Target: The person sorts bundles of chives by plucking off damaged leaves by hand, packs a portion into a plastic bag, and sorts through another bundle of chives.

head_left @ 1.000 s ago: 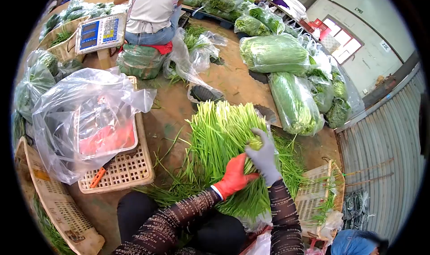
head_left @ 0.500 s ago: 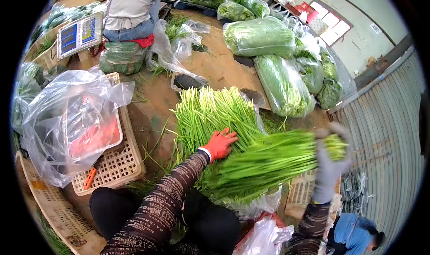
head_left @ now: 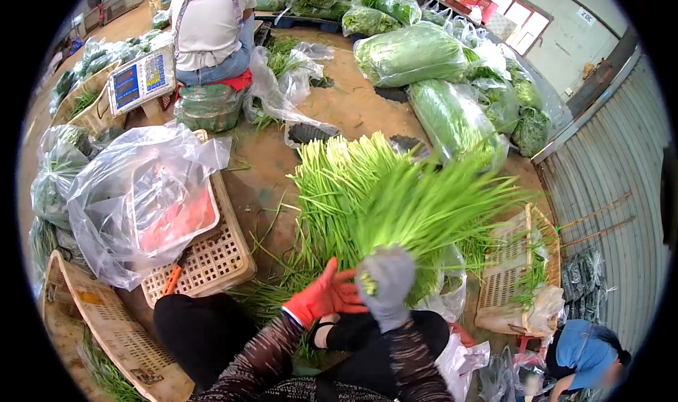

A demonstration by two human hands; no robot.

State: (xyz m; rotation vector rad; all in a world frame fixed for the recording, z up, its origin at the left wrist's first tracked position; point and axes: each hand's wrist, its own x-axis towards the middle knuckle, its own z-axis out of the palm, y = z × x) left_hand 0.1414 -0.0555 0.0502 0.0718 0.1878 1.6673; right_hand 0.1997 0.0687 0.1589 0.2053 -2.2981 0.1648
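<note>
My right hand point(head_left: 388, 285), in a grey glove, is closed around the stem ends of a bunch of garlic chives point(head_left: 431, 208). Its green leaves fan out up and to the right, blurred by motion. Just left of it is my left hand point(head_left: 326, 294) in a red glove, fingers spread and nothing held, the fingertips close to the grey glove. A large pile of garlic chives point(head_left: 332, 183) lies beyond both hands, pale ends away from me, partly hidden by the bunch.
At left, a clear plastic bag point(head_left: 106, 211) covers a tray on an upturned crate point(head_left: 236, 250), with an orange-handled knife point(head_left: 171, 278). Behind stand a scale point(head_left: 141, 81) and a seated person point(head_left: 212, 35). Bagged greens point(head_left: 413, 52) line the back; a crate point(head_left: 501, 268) and another person point(head_left: 583, 356) are right.
My right hand has brought the bunch from the far right to in front of me, turning its leaves from left to upper right. My left hand has left the pile and drawn back toward me.
</note>
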